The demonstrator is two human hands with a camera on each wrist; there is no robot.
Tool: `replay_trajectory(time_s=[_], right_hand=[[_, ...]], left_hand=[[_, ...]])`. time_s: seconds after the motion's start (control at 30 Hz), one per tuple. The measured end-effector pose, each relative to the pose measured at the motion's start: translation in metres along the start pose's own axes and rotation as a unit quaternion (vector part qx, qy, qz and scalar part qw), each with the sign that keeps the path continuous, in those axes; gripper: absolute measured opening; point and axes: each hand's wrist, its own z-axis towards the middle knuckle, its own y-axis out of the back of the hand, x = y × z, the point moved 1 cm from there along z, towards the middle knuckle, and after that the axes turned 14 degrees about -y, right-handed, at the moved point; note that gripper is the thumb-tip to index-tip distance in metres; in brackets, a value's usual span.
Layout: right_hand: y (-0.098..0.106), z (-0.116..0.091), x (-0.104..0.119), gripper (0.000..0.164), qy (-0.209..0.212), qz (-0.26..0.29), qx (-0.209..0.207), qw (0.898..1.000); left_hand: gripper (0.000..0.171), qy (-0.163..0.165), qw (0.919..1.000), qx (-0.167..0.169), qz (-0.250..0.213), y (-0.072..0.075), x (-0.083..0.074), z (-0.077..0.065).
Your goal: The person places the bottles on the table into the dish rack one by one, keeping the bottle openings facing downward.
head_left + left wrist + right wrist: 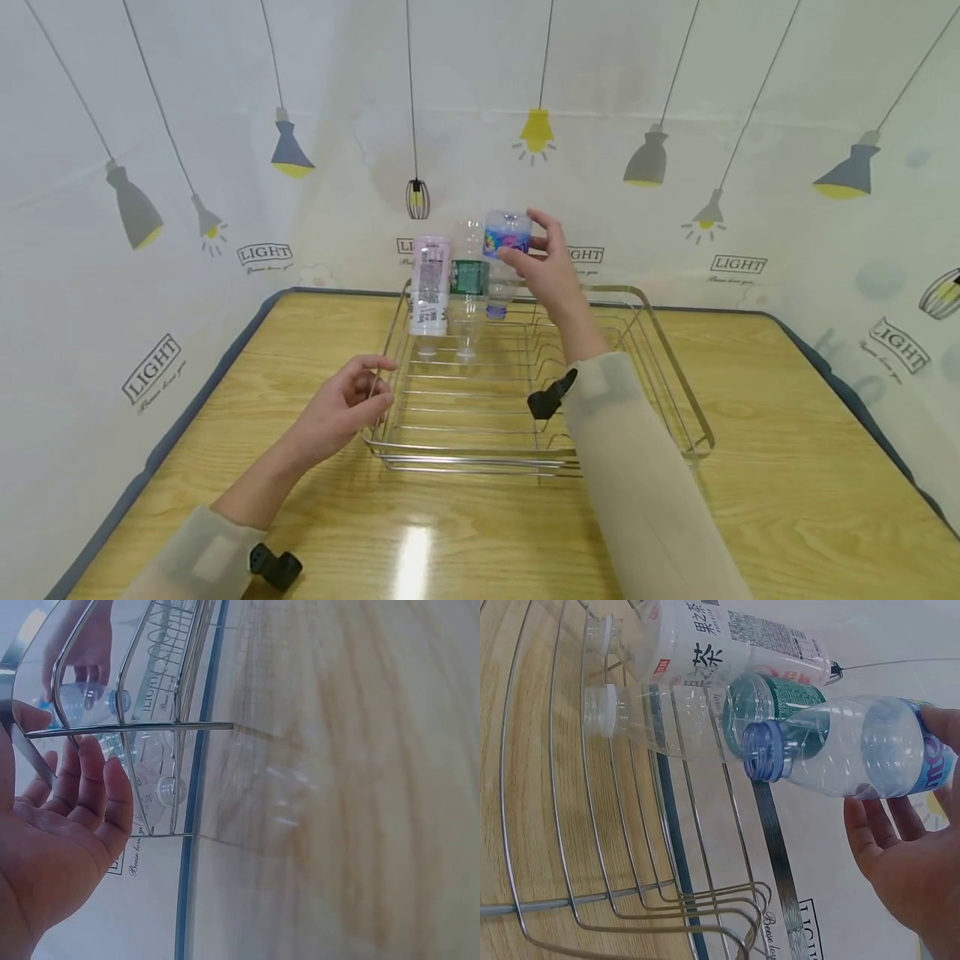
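My right hand holds a clear plastic bottle with a blue label, neck down, thumb and fingers around its labelled end. In the right wrist view, the bottle's blue threaded mouth points toward the wire rack. Beside it in the rack, two other bottles lean neck down: a clear one with a green label and one with a pink-white label. At the rack's left rim is my left hand, its fingers loosely bent right by the wires, with no bottle in it.
The rack stands on a wood-grain table, with upright wire loops along its middle. Behind the table hangs a pale cloth printed with lamps. Dark wrist straps show at both sleeves.
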Motion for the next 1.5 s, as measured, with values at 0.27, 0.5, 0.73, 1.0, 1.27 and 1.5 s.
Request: replay_trajectory(time_s=[0.27, 0.5, 0.73, 1.0, 1.27, 1.5], right_hand=[[0.011, -0.001, -0.002, 0.083, -0.027, -0.055, 0.005, 0.998], [0.015, 0.0, -0.011, 0.085, -0.06, -0.132, 0.005, 0.989], [0.015, 0.003, -0.017, 0.084, -0.083, -0.168, 0.019, 0.982], [0.015, 0.002, -0.021, 0.085, -0.099, -0.198, 0.032, 0.975], [0.014, 0.002, -0.023, 0.085, -0.099, -0.218, 0.025, 0.97], [0.013, 0.002, -0.024, 0.087, -0.1, -0.229, 0.023, 0.968]], left_hand=[[0.044, -0.002, 1.0, -0.003, 0.004, 0.001, 0.0, -0.001], [0.045, 0.001, 1.0, -0.001, 0.006, 0.001, 0.0, -0.001], [0.047, 0.002, 1.0, -0.001, 0.003, 0.0, -0.001, 0.0], [0.046, 0.004, 1.0, -0.002, 0.002, 0.0, -0.002, -0.001], [0.046, 0.003, 1.0, -0.001, 0.0, 0.0, -0.001, -0.001], [0.046, -0.001, 1.0, -0.001, -0.006, 0.0, 0.0, -0.001]])
